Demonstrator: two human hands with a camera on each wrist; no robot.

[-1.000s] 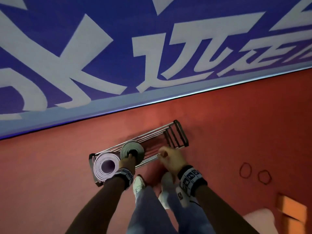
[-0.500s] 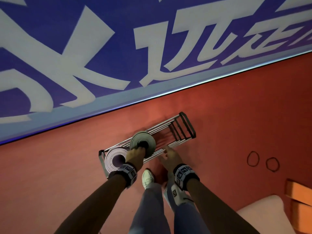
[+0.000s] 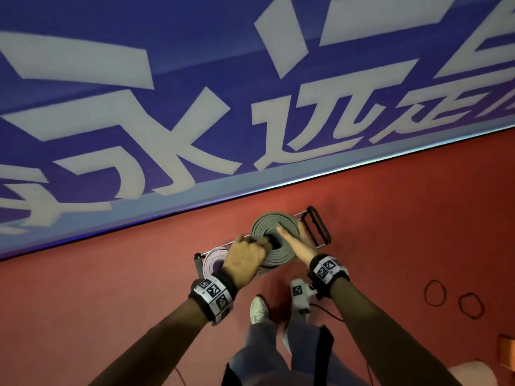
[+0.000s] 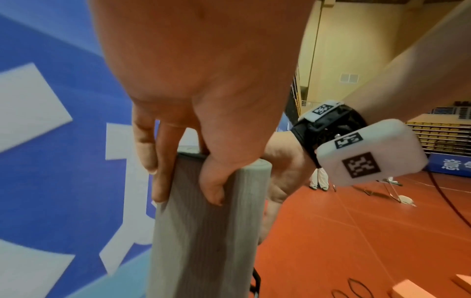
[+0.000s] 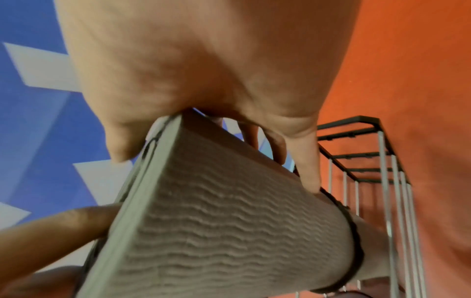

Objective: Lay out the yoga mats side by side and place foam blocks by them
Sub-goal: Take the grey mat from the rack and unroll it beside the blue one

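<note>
I see the wire rack [image 3: 317,227] on the red floor [image 3: 111,302]; above it the rolled grey mat [image 3: 274,235] stands upright (end-on), my left hand [image 3: 245,257] hooked into its core, right hand [image 3: 295,243] clasping its outer side.

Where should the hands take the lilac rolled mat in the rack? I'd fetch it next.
Probably at its upper end, from above. The lilac mat stands upright in the wire rack, so only its open spiral end shows. The left hand holds the grey mat that way, fingers in the core.
</note>
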